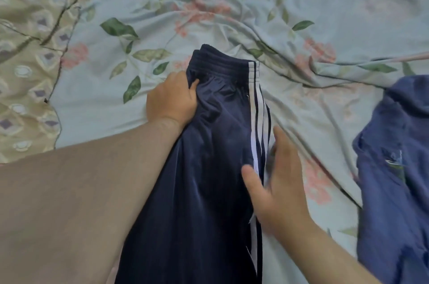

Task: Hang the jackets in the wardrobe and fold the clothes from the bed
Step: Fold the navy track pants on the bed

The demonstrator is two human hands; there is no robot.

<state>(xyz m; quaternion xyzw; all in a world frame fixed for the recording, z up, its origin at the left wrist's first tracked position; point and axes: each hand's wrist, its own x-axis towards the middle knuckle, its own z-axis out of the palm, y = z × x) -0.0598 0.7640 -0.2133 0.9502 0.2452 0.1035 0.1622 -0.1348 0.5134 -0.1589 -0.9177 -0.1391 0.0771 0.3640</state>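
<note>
Dark navy track pants [209, 156] with white side stripes lie lengthwise on the bed, waistband pointing away from me. My left hand [171, 100] grips the fabric just below the waistband on the left edge. My right hand [276, 181] lies flat with spread fingers on the striped right edge, pressing it against the bed. The lower legs of the pants run out of the bottom of the view.
The bed is covered by a wrinkled pale blue floral sheet [232, 5]. A beige patterned cover [25, 56] lies at the left. A blue garment [394, 179] with a small chest logo lies crumpled at the right edge.
</note>
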